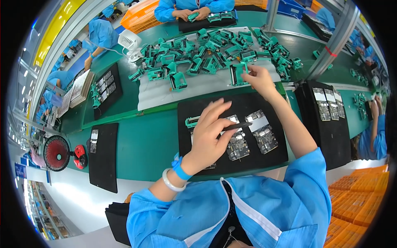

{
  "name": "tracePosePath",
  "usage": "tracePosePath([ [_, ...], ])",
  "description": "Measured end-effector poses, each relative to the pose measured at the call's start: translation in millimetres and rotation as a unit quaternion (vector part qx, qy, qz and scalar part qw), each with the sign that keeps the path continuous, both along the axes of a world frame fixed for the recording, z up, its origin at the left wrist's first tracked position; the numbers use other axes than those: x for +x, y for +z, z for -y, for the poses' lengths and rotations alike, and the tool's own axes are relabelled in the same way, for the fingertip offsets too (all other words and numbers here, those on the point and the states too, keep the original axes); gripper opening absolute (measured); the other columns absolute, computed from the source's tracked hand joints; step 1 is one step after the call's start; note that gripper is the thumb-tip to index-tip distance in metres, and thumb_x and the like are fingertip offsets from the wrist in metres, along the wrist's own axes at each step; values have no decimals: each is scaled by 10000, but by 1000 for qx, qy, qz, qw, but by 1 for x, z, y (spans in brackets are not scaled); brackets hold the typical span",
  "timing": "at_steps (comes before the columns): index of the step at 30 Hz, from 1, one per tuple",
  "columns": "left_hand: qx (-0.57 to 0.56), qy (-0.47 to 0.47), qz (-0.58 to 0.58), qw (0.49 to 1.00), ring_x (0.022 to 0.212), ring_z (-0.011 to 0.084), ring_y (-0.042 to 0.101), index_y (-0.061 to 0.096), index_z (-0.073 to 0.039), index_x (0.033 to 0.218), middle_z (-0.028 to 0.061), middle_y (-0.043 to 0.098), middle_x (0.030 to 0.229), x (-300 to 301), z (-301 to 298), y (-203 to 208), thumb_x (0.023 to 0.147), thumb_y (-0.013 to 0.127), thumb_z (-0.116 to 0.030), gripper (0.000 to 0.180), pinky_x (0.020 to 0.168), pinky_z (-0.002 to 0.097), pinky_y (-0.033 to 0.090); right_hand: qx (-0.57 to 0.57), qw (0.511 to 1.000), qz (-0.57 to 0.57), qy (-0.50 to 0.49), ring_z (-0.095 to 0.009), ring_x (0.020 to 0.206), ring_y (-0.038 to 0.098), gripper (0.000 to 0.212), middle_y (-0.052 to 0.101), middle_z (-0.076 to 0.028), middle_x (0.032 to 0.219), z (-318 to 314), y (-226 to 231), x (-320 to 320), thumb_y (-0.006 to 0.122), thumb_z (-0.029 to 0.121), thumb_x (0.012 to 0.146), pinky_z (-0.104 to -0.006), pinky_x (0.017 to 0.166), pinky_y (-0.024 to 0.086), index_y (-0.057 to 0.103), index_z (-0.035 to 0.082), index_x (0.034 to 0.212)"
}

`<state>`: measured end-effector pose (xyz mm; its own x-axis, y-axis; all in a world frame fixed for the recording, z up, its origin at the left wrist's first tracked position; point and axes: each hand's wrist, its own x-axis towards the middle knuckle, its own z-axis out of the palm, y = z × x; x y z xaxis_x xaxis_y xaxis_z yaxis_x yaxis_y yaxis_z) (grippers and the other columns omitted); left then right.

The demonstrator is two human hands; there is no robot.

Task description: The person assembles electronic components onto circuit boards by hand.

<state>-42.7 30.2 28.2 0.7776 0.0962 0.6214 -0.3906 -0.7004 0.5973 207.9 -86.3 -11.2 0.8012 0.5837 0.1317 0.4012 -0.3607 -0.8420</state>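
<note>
My left hand rests over a black mat and holds a thin dark pen-like tool, its tip lying across a circuit board. Under the fingers lies a small teal plastic part. A second circuit board with a silver patch sits to the right on the same mat. My right hand reaches forward to the white sheet and grips a teal plastic frame part at the edge of a heap of several like parts.
Another black mat with three boards lies to the right, and two more mats to the left. A white fan and a red-black fan stand at left. Other workers' hands work across the green table. Orange crates stack at right.
</note>
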Motion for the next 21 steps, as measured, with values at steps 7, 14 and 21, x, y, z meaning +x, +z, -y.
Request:
tracePosePath([
  [7, 71, 8, -2, 997, 1174, 362, 542, 668, -12, 874, 145, 613, 1166, 11, -8, 3, 737, 733, -1, 152, 1094, 535, 358, 139, 948, -251, 136, -76, 794, 599, 521, 655, -32, 934, 24, 53, -99, 740, 171, 862, -246, 657, 499, 563, -4, 1319],
  [14, -632, -271, -145, 711, 1081, 174, 596, 647, 15, 1050, 81, 651, 1123, -3, -18, -18, 891, 676, -36, 169, 1021, 353, 429, 142, 901, -271, 308, -157, 1163, 568, 864, 583, -104, 1334, 52, 60, -92, 844, 104, 715, -333, 1027, 418, 417, 1, 1459],
  [21, -156, -221, -196, 942, 1491, 420, 120, 526, -51, 957, 242, 248, 1572, -16, 0, -32, 935, 628, -224, 202, 1182, 527, 102, 200, 930, -277, 136, -126, 906, 668, 373, 706, -66, 1033, 56, 39, -50, 779, 21, 768, -277, 845, 523, 653, -31, 1115],
])
